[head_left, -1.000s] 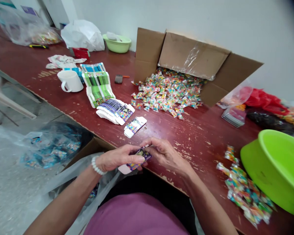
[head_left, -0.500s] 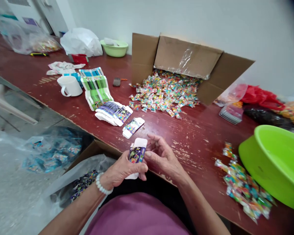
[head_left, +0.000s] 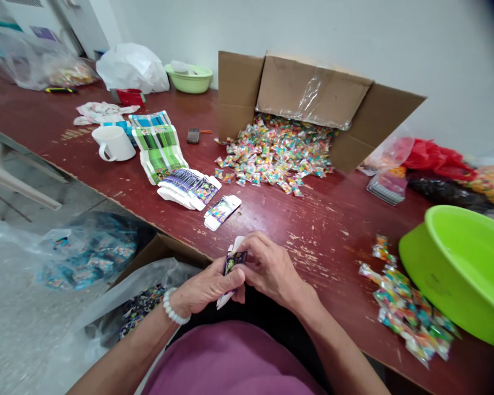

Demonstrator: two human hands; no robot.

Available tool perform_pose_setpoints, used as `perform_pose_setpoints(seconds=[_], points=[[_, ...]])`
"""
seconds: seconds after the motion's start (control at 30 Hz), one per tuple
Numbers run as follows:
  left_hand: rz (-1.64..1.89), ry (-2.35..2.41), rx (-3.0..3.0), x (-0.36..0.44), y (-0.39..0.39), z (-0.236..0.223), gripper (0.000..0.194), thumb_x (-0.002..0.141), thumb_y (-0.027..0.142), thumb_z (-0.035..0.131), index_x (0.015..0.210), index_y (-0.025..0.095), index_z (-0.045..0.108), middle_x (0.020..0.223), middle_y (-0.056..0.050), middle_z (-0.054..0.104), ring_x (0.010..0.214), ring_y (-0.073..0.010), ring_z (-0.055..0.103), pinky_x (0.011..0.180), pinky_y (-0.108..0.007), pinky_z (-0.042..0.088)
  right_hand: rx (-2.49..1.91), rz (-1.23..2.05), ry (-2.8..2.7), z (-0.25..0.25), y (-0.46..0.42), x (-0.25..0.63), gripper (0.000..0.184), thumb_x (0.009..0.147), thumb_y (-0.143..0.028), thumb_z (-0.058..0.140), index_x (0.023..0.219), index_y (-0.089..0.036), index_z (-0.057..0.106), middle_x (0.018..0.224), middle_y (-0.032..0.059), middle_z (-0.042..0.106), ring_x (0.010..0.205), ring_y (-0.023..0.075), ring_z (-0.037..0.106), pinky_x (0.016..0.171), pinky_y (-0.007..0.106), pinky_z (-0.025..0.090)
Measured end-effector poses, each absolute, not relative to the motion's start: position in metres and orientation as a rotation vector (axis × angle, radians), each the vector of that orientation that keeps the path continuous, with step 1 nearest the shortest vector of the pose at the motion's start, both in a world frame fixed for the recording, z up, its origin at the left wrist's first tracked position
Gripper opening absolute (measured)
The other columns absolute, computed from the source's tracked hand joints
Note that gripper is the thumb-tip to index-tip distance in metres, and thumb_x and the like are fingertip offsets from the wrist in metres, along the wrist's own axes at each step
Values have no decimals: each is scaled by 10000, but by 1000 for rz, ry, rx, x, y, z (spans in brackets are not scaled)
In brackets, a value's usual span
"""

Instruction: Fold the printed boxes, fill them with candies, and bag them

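Just off the table's front edge, my left hand (head_left: 209, 282) is closed around a small purple printed candy box (head_left: 233, 260) with white end flaps. My right hand (head_left: 267, 266) grips the same box from the right, its fingers bent over the upper part and hiding much of it. On the table ahead lies a loose flat box (head_left: 222, 212). To its left is a fanned stack of purple flat boxes (head_left: 189, 188), beside green flat boxes (head_left: 160, 148). Small wrapped candies (head_left: 280, 153) spill from an open cardboard carton (head_left: 313, 90).
A bright green basin (head_left: 436, 274) stands at the right, with wrapped candy strips (head_left: 411, 312) beside it. A white mug (head_left: 115, 144) sits at the left. Below the table edge, a lined box (head_left: 144, 307) holds purple packs, next to a bag of blue packs (head_left: 94, 258).
My right hand has moved left onto the box, its fingers closing over the top end. The box has turned so less of its printed face shows.
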State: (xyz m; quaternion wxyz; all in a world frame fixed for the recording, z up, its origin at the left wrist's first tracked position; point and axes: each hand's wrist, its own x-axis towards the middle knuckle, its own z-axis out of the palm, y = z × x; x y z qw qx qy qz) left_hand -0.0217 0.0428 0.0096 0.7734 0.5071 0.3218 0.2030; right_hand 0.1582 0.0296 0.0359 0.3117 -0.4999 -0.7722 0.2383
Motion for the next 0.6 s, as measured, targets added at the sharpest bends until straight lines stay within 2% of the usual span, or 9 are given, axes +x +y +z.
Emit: perform_pose_setpoints(seconds=[0.13,0.27,0.37,0.47,0.6], points=[[375,674,1093,-24,44,11,652,711,745,643,930,133,606,684,-12,573,632,-125,500,600,-247,380,-1346,819,-1965,41,28,165,174,775,-69,651,891,-196,622,786,-19,604,624,101,527,596,217,398],[312,641,1117,-24,46,10,632,740,740,618,916,133,598,727,-23,586,613,-121,529,560,-236,370,-1303,1098,-1863,39,27,169,163,800,-77,648,911,-195,623,680,-53,605,549,81,512,542,188,378],[260,604,1143,-23,48,9,579,780,704,605,870,132,588,709,-28,590,591,-122,542,569,-246,401,-1245,1105,-1909,35,29,172,129,794,-97,681,858,-194,625,728,-39,605,620,93,534,576,194,384],[274,651,1202,-22,53,11,489,762,595,702,901,141,584,703,6,579,576,-107,534,558,-231,426,-1181,1043,-2002,33,28,176,115,804,-118,696,788,-193,610,767,-28,594,681,105,539,639,212,403],[356,793,1245,-16,57,13,368,734,452,763,855,139,614,681,27,565,531,-95,535,508,-215,432,-1191,880,-1882,28,25,172,69,828,-160,688,841,-201,634,921,23,604,839,152,583,760,264,465]])
